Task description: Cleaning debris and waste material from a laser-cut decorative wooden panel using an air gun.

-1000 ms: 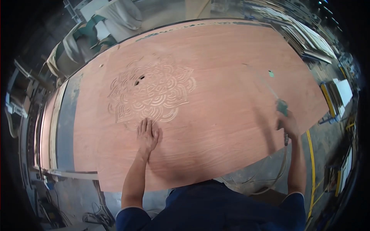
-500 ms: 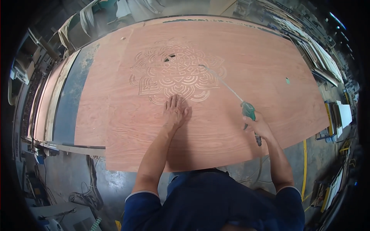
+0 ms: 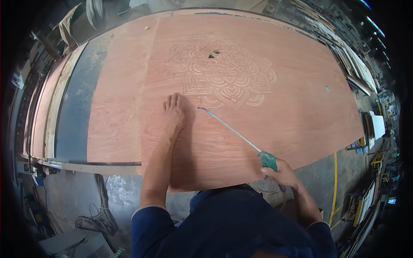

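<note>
A wide reddish plywood sheet (image 3: 309,103) lies in front of me, with a carved mandala pattern (image 3: 228,81) cut into its surface. Toward the far side of the pattern is a small dark opening (image 3: 214,54). My left hand (image 3: 174,111) rests palm down on the wood, left of the carving's near edge, fingers stretched out. In my right hand (image 3: 279,173), near the front edge, is a green air blow gun (image 3: 267,160). Its long thin nozzle points far and left, and the bent tip is just right of my left hand, near the carving's lowest arcs.
A dark, dusty bench surface (image 3: 79,107) shows at the left beside pale boards. Stacked sheets (image 3: 350,64) stand along the far right. A hose (image 3: 102,206) lies on the floor at lower left, and a yellow line (image 3: 334,189) runs along the floor at right.
My left hand has shifted left across the wood. My right hand has drawn nearer, bringing the nozzle tip from over the carving to its near-left edge. The pattern appears farther right in view.
</note>
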`<state>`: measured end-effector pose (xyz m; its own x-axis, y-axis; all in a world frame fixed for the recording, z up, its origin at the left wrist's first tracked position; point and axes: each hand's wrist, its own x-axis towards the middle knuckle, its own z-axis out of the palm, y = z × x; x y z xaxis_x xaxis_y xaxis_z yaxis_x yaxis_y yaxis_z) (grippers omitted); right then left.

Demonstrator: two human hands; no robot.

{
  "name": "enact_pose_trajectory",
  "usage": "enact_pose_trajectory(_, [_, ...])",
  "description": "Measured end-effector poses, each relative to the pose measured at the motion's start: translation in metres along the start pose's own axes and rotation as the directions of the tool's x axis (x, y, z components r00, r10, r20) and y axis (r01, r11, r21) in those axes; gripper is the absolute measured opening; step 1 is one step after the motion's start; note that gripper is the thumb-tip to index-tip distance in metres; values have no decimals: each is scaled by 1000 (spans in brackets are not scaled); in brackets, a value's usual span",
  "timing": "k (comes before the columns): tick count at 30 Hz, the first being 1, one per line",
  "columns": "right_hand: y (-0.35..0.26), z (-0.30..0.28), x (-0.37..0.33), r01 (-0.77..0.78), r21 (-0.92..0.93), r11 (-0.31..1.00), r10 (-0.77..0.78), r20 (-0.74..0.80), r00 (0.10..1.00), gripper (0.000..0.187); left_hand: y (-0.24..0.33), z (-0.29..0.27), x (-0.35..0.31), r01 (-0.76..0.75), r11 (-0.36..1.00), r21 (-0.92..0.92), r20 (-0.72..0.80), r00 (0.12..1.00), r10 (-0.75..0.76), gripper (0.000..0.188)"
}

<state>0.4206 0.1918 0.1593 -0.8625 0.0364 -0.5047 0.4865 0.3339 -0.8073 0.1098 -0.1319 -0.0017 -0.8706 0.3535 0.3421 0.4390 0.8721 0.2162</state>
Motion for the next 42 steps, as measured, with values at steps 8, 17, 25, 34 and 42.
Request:
enact_pose_trajectory(8, [10, -27, -38, -139, -189, 972, 201, 360, 911, 45, -34, -111, -144, 388, 912, 132, -83, 921, -380, 56])
enact_pose_trajectory(17, [-83, 60, 28, 494, -541, 681, -208, 504, 838, 47, 28, -125, -236, 650, 751, 121, -152, 759, -633, 63])
enact_pose_trajectory(25, [-138, 108, 118, 612, -684, 396, -448, 438, 779, 35, 14, -133, -238, 649, 761, 19, -125, 756, -642, 63])
enact_pose_trajectory(34, [-264, 140, 266, 311, -846, 433, -701, -100, 706, 29, -51, -126, -216, 329, 935, -130, -2, 943, -332, 68])
enact_pose_trajectory(42, [-276, 165, 244, 160, -724, 671, -472, -250, 845, 34, -80, -124, -184, 72, 943, -326, 105, 994, -40, 69])
